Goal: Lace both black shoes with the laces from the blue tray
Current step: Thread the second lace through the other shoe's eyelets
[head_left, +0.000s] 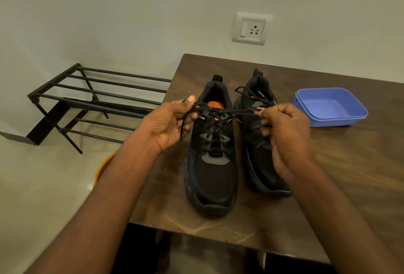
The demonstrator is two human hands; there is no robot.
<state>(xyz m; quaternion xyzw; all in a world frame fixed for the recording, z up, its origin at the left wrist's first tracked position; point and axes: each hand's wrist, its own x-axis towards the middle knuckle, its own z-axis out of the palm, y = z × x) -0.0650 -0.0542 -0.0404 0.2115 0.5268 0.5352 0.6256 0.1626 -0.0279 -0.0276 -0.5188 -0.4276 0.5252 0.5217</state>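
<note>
Two black shoes stand side by side on the brown table [341,164], toes toward me. The left shoe [213,177] has a black lace [227,110] threaded up its eyelets, with both ends pulled out sideways above the orange insole. My left hand [169,124] pinches the lace's left end, and a loose tail hangs below the fingers. My right hand [286,133] pinches the right end, in front of the right shoe [260,142]. That shoe is laced too, with loose lace ends lying over its opening. The blue tray [332,107] at the right looks empty.
A black metal shoe rack [87,101] stands on the floor to the left of the table. An orange rounded object [105,166] shows under my left forearm. A wall socket [251,28] sits above the table's far edge.
</note>
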